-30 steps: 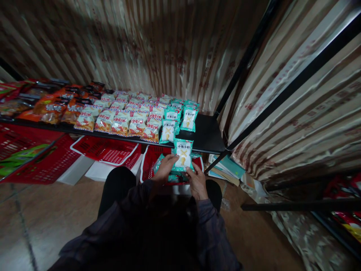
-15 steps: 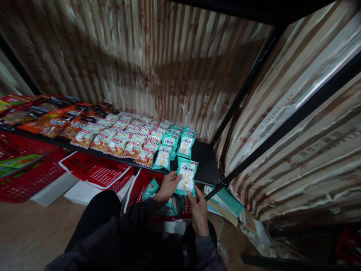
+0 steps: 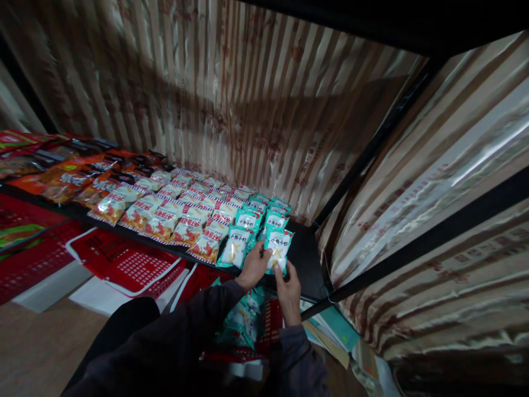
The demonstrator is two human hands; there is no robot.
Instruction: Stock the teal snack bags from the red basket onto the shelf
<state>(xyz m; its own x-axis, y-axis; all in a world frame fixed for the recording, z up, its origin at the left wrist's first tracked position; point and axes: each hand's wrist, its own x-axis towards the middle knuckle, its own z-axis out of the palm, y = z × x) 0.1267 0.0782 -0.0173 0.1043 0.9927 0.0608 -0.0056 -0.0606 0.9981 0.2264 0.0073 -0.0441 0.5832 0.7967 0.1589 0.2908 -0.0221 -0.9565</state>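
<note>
A teal-and-white snack bag [image 3: 279,247] is held upright between my two hands, over the front of the black shelf [image 3: 303,262]. My left hand [image 3: 253,267] pinches its lower left edge. At its lower right, my right hand [image 3: 289,289] grips it with thumb and fingers. Directly behind it stands a row of matching teal bags [image 3: 275,219]. Another teal row [image 3: 235,246] is just left, close to my left hand. Below my wrists, a red basket [image 3: 273,322] holds more teal bags [image 3: 243,320], partly hidden by my sleeves.
Several rows of white-and-orange snack bags [image 3: 165,216] lie on the shelf to the left, then orange bags [image 3: 74,179]. Under the shelf are another red basket [image 3: 124,259] and white boxes. A black metal post [image 3: 372,149] rises at right. Striped curtain [image 3: 231,99] hangs behind.
Both hands have moved the held teal bag forward and up, from the shelf's front edge to the front of the right teal row. The view has shifted slightly.
</note>
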